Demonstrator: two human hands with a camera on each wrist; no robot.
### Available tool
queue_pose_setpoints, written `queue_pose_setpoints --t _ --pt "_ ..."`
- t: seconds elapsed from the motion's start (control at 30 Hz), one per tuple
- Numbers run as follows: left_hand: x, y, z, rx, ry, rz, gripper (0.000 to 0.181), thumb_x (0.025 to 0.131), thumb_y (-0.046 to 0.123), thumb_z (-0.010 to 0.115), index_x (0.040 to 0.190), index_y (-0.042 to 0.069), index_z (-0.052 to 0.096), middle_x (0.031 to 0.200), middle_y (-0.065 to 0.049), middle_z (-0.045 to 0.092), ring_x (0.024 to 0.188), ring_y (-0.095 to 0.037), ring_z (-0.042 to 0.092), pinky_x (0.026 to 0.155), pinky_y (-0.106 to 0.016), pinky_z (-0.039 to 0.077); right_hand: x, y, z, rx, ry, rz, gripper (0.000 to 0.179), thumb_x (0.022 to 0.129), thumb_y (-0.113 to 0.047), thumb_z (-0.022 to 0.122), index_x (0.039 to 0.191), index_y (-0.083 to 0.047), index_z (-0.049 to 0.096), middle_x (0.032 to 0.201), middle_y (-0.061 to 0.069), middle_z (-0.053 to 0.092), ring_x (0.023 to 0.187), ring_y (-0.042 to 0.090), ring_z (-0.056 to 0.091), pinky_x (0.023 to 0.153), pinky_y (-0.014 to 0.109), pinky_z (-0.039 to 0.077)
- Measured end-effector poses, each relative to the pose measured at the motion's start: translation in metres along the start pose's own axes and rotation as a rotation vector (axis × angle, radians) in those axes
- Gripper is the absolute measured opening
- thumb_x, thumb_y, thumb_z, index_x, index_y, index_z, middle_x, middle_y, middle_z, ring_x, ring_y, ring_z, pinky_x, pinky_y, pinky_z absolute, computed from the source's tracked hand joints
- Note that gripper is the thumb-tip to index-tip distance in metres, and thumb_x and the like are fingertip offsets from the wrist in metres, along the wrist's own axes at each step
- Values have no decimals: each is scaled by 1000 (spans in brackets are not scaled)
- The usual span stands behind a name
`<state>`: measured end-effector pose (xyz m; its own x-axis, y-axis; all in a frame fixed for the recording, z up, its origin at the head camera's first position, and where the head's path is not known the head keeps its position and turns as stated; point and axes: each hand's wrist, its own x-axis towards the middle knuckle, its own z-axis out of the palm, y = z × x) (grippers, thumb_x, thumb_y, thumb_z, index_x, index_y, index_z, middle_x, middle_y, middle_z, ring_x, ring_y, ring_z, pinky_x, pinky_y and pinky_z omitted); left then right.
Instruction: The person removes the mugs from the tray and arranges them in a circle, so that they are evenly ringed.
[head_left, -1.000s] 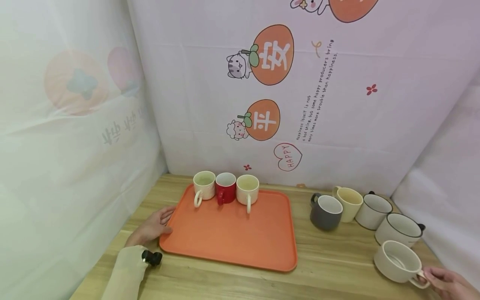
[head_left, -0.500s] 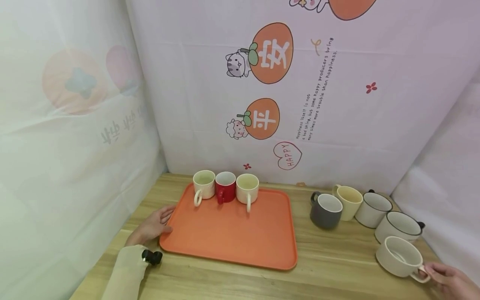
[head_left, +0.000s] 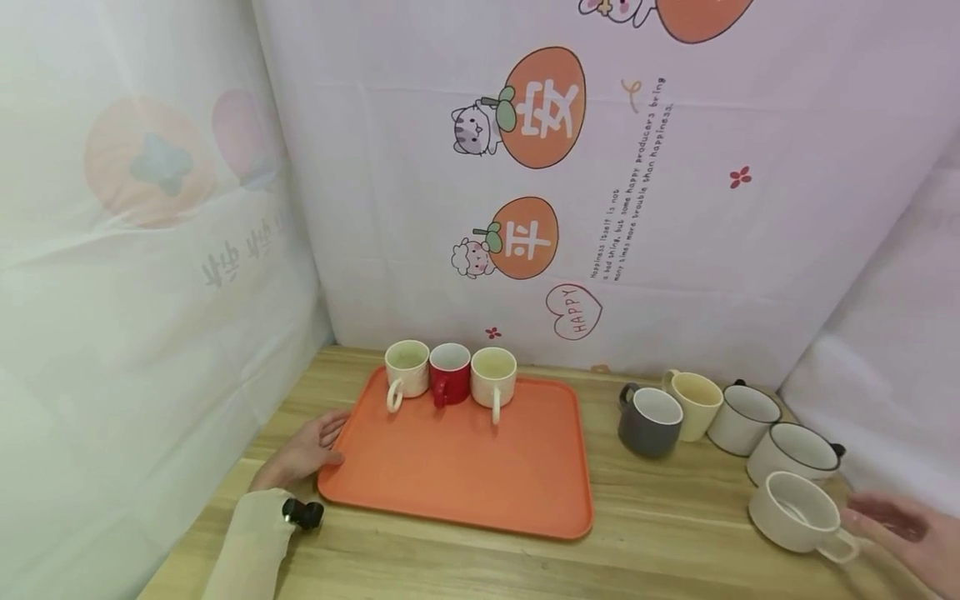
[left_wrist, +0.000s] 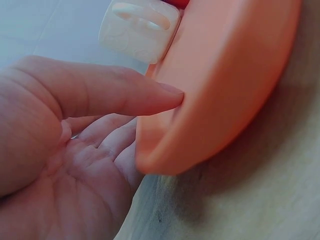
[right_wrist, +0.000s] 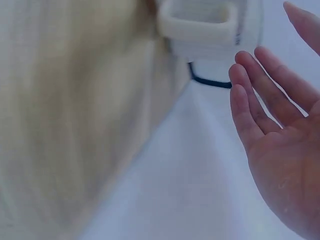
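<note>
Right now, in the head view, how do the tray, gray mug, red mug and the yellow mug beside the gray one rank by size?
1. Tray
2. Gray mug and yellow mug: too alike to rank; the gray one partly hides the yellow.
3. Red mug

Markings printed on the back cloth (head_left: 405, 158): Heart outline (head_left: 573, 312): "HAPPY". Lower orange fruit (head_left: 527, 238), above and left of the heart outline: "平". Upper orange fruit (head_left: 545, 107), well above the heart outline: "安". Three-line inscription (head_left: 633, 187), above and right of the heart outline: "Happiness itself is not a bad thing, but some happy producers bring many times more trouble than happiness."
</note>
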<state>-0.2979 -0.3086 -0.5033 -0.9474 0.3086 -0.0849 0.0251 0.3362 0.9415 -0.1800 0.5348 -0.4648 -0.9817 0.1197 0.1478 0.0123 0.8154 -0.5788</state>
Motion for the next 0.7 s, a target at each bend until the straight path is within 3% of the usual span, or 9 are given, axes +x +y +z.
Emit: queue_pose_setpoints --t 0.07,0.1,0.3,0.37,0.47,0.6,0.7 --pt "-1 0 0 12 5 -4 88 88 -15 64 163 -13 18 170 -37 18 159 -53 18 126 -59 33 4 -15 -5 -4 -1 -57 53 98 -28 75 129 13 63 98 -43 59 84 -27 49 63 5 47" --pt "-1 -1 0 15 13 -10 87 88 -15 64 163 -12 18 170 -36 19 159 -52 19 126 -59 33 5 -24 -6 -16 7 -93 53 97 -27 77 130 12 63 99 -50 50 86 -28 50 63 4 45" --pt "-2 0 0 32 21 -10 86 88 -15 63 162 -13 19 170 -36 19 158 -52 20 126 -60 32 16 -89 2 -60 -28 -242 51 94 -31 80 138 -8 66 118 -49 52 102 -32 47 72 0 42" --pt "-3 0 0 29 14 -3 86 89 -15 63 162 -14 18 170 -37 18 158 -53 19 126 -60 32 22 -113 11 -48 -37 -288 48 93 -32 81 137 -15 69 122 -44 58 106 -31 48 77 -2 41" --pt "-3 2 0 26 14 -3 86 89 -15 64 162 -14 18 169 -37 18 158 -53 19 125 -59 33 31 -149 29 -32 -43 -355 45 91 -33 83 133 -22 71 128 -23 71 110 -26 53 84 -3 42" --pt "-4 3 1 15 7 -1 87 88 -15 64 162 -14 18 169 -37 18 158 -54 19 125 -59 33 46 -190 59 -11 -78 -453 48 89 -34 85 132 -17 73 130 4 77 114 -11 63 92 -1 45" --pt "-4 2 1 6 5 1 87 88 -15 64 162 -14 18 170 -37 18 158 -53 18 125 -59 34 59 -215 83 20 -133 -515 50 89 -35 85 132 -11 72 129 6 77 116 6 70 96 9 52"
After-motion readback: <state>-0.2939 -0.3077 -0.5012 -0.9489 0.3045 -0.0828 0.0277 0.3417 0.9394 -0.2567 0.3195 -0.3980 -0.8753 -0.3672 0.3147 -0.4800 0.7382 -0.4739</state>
